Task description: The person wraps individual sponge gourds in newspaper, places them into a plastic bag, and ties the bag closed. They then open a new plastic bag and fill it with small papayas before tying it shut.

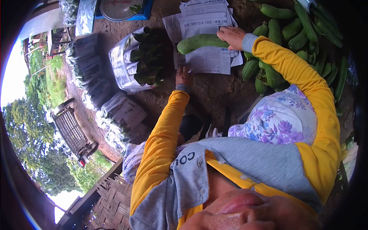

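Note:
A long green gourd (203,43) lies across a stack of printed newspaper sheets (209,63) on the ground. My right hand (232,37) is closed over the gourd's right end, fingers bent round it. At the lower left corner of the paper is my left hand (184,78), its fingertips pinching the sheet's edge in shadow. Left of the paper stands a bundle of newspaper-wrapped gourds (132,61), bound in clear plastic, with dark green ends showing. Loose gourds (274,71) are heaped to the right, close to my right forearm.
More wrapped bundles (86,57) line the left side. A round scale pan (122,8) on a blue base stands at the top, with a small green piece on it. Outside at left are a vehicle (73,130) and trees. A woven panel (115,207) is at lower left.

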Motion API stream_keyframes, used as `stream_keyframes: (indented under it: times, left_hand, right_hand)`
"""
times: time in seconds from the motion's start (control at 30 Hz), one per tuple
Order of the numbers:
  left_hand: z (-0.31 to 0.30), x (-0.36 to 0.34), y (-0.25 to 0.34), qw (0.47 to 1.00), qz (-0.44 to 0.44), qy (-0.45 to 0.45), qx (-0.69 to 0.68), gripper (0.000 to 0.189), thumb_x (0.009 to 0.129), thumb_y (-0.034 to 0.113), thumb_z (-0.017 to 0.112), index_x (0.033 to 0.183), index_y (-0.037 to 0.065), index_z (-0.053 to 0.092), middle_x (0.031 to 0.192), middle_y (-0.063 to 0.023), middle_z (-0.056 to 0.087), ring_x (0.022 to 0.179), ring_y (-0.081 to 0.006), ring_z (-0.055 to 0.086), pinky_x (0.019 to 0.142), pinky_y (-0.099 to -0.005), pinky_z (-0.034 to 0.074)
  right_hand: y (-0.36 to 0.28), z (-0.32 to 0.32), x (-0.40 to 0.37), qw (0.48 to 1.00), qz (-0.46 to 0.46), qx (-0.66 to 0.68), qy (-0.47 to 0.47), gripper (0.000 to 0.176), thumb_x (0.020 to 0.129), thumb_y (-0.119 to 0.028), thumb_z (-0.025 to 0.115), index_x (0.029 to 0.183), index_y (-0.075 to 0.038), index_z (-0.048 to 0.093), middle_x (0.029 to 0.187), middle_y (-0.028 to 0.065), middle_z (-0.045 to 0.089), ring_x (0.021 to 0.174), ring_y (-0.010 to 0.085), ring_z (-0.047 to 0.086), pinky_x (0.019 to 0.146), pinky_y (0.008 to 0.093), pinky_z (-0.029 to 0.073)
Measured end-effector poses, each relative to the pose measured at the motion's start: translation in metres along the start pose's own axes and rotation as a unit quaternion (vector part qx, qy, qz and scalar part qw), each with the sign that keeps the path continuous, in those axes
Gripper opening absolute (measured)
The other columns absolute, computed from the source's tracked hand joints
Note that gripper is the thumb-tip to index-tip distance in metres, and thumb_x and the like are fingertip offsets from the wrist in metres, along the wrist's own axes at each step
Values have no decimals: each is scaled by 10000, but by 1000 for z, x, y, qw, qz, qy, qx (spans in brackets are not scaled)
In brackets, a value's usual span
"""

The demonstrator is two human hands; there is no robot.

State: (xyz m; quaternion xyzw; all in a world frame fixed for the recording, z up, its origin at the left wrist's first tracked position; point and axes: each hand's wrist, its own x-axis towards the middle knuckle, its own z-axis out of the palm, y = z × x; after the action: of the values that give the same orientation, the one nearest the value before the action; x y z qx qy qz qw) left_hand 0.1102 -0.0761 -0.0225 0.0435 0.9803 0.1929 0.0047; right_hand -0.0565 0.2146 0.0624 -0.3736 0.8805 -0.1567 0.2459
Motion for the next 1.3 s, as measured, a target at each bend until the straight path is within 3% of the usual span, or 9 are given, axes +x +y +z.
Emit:
stream_keyframes:
  times: [0.17,0.27,0.37,0.5,0.7,0.8,0.9,1.0,1.3]
  left_hand:
    - [5,9,29,931,-310,92,-172,347,655,231,696,904,43,545,752,-82,621,710,-280,604,688,-367,487]
    - [29,7,1,939,-317,65,-118,306,664,235,707,849,42,559,772,-75,633,648,-226,605,626,-358,487]
    - [-25,30,49,777,-526,-40,-342,197,697,209,670,762,65,553,664,-38,573,577,-166,553,525,-330,453]
    - [-29,41,33,546,-563,-48,-618,152,769,169,549,658,93,481,546,-12,419,483,-158,430,447,-316,367]
    - [-49,65,27,483,-537,-71,-688,129,797,170,527,706,99,470,560,-12,429,517,-157,442,504,-347,388]
    - [-53,62,24,548,-487,-80,-675,142,800,208,562,756,90,496,608,-19,469,544,-150,459,518,-334,402]
    - [-52,58,28,749,-438,42,-496,253,776,283,636,858,55,563,702,-37,536,629,-158,524,591,-331,451]
    - [-61,57,28,959,-179,116,-185,340,708,293,714,934,66,597,861,-84,573,766,-193,559,673,-323,467]
    - [-74,86,31,994,92,22,-56,181,623,168,714,785,122,649,909,-34,612,936,-269,524,846,-383,406]
  right_hand:
    - [-3,9,4,999,-5,-46,0,476,638,-72,729,1039,-31,478,1081,130,475,1080,292,476,900,384,412]
    - [-7,11,8,996,0,-90,27,449,643,-85,726,1027,-22,502,1091,136,475,1068,289,483,907,381,409]
    - [-22,6,6,990,-43,-81,104,399,643,-157,734,945,-23,512,1022,116,483,990,278,498,855,393,421]
    - [-58,8,-1,986,-126,11,106,378,676,-303,705,882,-37,532,913,88,512,932,264,514,812,405,432]
    - [-68,48,3,988,-84,-112,58,252,740,-295,627,744,-46,587,799,110,581,800,266,589,721,391,470]
    - [-54,49,15,991,-53,-93,81,155,751,-192,607,700,-47,620,734,147,619,734,307,620,685,410,483]
    - [-50,23,17,997,-39,-27,56,144,727,-205,642,740,-62,642,754,151,623,748,319,612,705,403,483]
    - [-52,15,15,998,-41,-3,46,185,701,-233,680,724,-56,633,741,137,623,749,312,614,712,404,479]
    - [-43,-15,12,993,-5,111,29,345,706,-374,685,671,-51,569,686,104,603,654,281,593,602,386,454]
